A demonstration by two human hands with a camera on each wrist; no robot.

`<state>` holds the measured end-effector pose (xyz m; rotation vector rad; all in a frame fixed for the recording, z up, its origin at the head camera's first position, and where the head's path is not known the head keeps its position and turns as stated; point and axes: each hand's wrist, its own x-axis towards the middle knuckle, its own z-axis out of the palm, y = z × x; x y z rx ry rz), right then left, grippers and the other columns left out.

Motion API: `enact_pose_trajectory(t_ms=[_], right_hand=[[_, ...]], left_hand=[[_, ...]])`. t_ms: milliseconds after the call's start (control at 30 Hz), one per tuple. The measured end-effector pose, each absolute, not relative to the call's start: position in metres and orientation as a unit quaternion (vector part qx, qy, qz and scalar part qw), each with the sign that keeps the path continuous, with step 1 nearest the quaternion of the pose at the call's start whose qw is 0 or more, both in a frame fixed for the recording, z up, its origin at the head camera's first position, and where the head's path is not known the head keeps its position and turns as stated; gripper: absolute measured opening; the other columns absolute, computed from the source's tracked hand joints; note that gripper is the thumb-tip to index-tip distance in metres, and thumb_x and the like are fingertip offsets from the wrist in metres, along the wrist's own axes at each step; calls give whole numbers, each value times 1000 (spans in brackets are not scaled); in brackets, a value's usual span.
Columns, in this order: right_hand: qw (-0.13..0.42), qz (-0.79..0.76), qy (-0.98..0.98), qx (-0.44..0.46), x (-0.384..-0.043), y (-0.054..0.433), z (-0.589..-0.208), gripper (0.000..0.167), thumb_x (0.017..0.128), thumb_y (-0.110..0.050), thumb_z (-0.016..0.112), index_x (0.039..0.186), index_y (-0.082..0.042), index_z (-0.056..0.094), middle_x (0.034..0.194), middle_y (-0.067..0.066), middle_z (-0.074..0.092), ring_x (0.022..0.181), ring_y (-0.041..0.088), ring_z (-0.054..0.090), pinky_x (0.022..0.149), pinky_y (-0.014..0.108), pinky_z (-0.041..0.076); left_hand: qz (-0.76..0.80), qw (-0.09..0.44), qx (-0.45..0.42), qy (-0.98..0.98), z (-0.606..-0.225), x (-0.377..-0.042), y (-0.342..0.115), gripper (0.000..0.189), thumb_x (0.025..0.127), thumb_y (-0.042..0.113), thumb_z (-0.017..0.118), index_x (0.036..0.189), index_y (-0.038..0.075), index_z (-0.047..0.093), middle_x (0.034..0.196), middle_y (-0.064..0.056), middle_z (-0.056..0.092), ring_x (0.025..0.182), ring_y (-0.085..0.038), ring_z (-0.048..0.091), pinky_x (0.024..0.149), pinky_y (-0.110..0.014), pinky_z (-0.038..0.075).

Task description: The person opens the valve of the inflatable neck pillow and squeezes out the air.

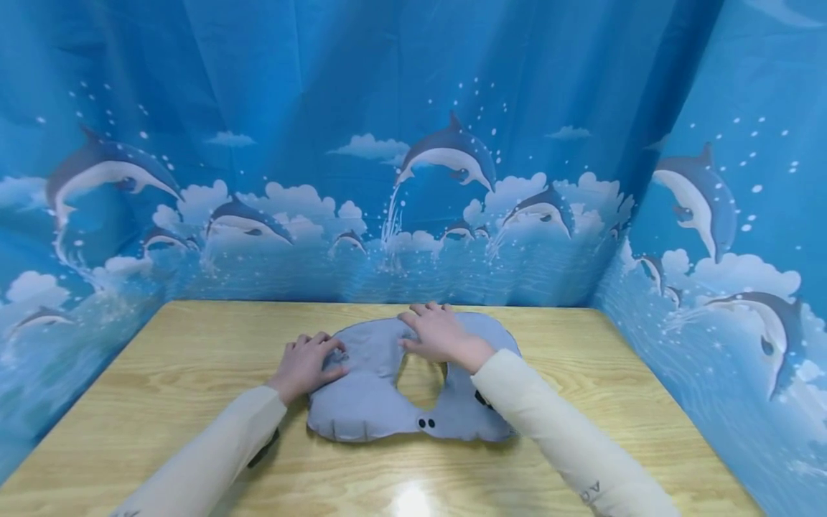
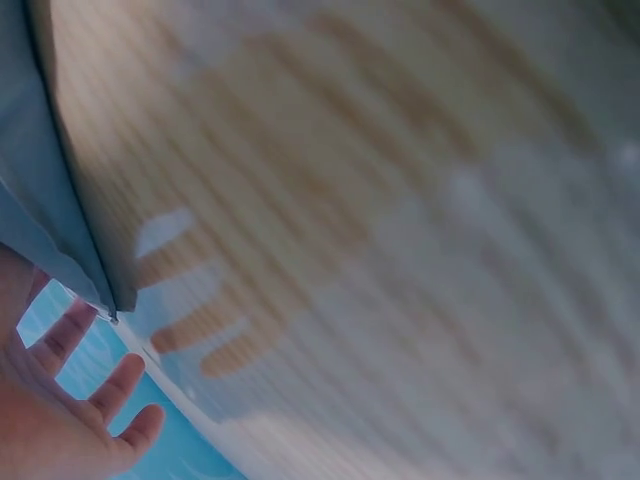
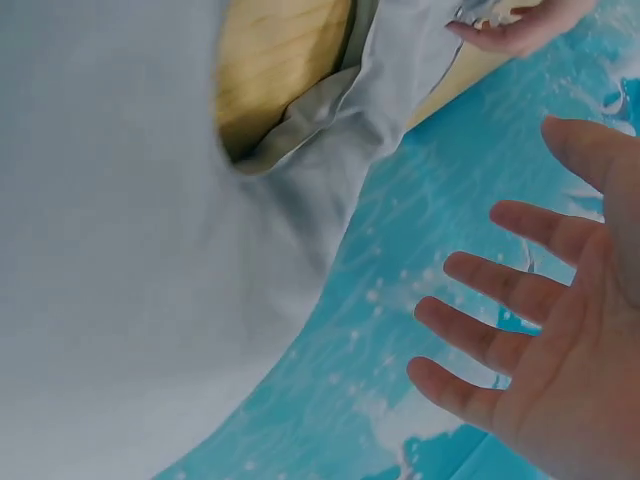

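Note:
A grey U-shaped neck pillow (image 1: 362, 402) lies on the table, its two ends meeting at the front by a pair of dark snap buttons (image 1: 426, 424). My left hand (image 1: 304, 366) is at the pillow's left side, thumb and index finger apart around a small shiny clear part (image 3: 478, 12), perhaps a valve. The left wrist view shows its other fingers (image 2: 120, 385) spread beside the cloth edge. Over the far edge and central opening reaches my right hand (image 1: 439, 334). Its spread, nearly straight fingers (image 3: 505, 285) stand apart from the cloth in the right wrist view.
The wooden table (image 1: 213, 345) extends around the pillow, with bare wood showing through its opening. A blue curtain (image 1: 336, 86) printed with dolphins hangs close behind the table's far edge and along both sides.

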<state>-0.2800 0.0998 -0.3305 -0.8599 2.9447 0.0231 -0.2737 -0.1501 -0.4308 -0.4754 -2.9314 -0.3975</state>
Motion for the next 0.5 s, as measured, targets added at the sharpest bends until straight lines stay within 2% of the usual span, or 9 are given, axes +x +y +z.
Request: enact_pose_trajectory(t_ms=[400, 500], right_hand=[[37, -22, 972, -230, -272, 154, -337, 54, 90, -43, 52, 138, -19, 41, 146, 13, 32, 132, 39, 29, 101, 60, 25], [19, -27, 972, -233, -271, 167, -343, 55, 90, -43, 53, 138, -20, 40, 146, 14, 31, 132, 42, 28, 100, 61, 26]], left_hand=[[-129, 73, -165, -975, -430, -273, -151, 35, 81, 46, 64, 107, 23, 61, 114, -7, 55, 103, -39, 48, 80, -57, 37], [-127, 73, -166, -975, -430, -273, -151, 35, 81, 46, 64, 108, 23, 61, 115, -7, 55, 104, -39, 48, 80, -56, 37]])
